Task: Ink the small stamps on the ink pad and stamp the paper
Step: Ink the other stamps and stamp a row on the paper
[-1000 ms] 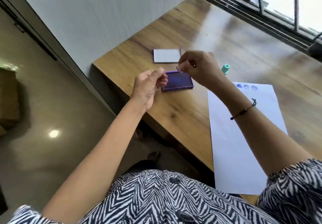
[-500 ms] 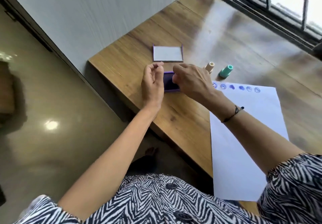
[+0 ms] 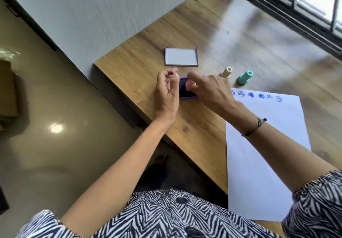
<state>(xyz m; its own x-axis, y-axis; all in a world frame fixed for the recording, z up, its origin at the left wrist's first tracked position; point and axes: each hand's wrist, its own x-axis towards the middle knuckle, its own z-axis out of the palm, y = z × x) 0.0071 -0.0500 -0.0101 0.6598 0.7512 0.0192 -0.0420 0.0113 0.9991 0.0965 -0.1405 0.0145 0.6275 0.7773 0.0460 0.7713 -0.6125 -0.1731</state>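
A purple ink pad lies open near the table's left edge. My right hand pinches a small pink stamp and holds it down on the dark pad surface. My left hand hovers at the pad's left side with fingers curled, its fingertips pinching a small piece that looks like a cap and is mostly hidden. A beige stamp and a teal stamp stand upright behind the pad. The white paper lies to the right and has a row of blue stamp marks along its far edge.
The pad's lid lies inside-up farther back on the wooden table. A grey wall runs along the left side and a window frame at the far right. The table's front edge drops to the floor on the left.
My right hand came down from above the pad and set the pink stamp on it. My left hand moved in close beside the pad. The camera shifted, showing more of the stamps and marks.
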